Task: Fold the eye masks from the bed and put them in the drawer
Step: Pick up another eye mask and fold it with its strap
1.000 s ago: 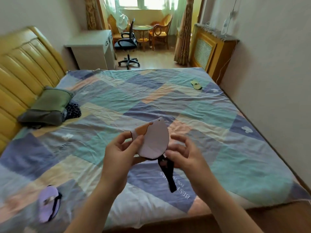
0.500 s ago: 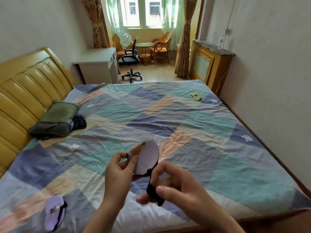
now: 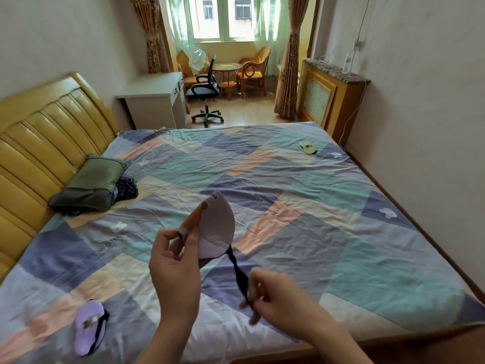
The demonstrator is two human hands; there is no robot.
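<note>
My left hand (image 3: pixel 174 261) pinches a folded eye mask (image 3: pixel 216 229), pale lilac with an orange edge, held upright above the bed (image 3: pixel 301 219). Its black strap (image 3: pixel 240 277) hangs down to the right, and my right hand (image 3: pixel 275 298) grips the strap's lower end. A purple eye mask (image 3: pixel 88 327) with a black strap lies on the bed at the near left. A yellow-green eye mask (image 3: pixel 308 147) lies far off near the bed's right back corner. No drawer shows clearly.
A green pillow (image 3: pixel 91 182) and a dark patterned cloth (image 3: pixel 126 189) lie by the yellow headboard (image 3: pixel 39 143). A white desk (image 3: pixel 154 98), an office chair (image 3: pixel 206 93) and a wooden radiator cover (image 3: pixel 328 95) stand beyond the bed. A wall runs close along the right.
My right hand has drawn the black strap down and out to the right, away from the mask. The left hand has raised the folded mask. The view has tilted upward.
</note>
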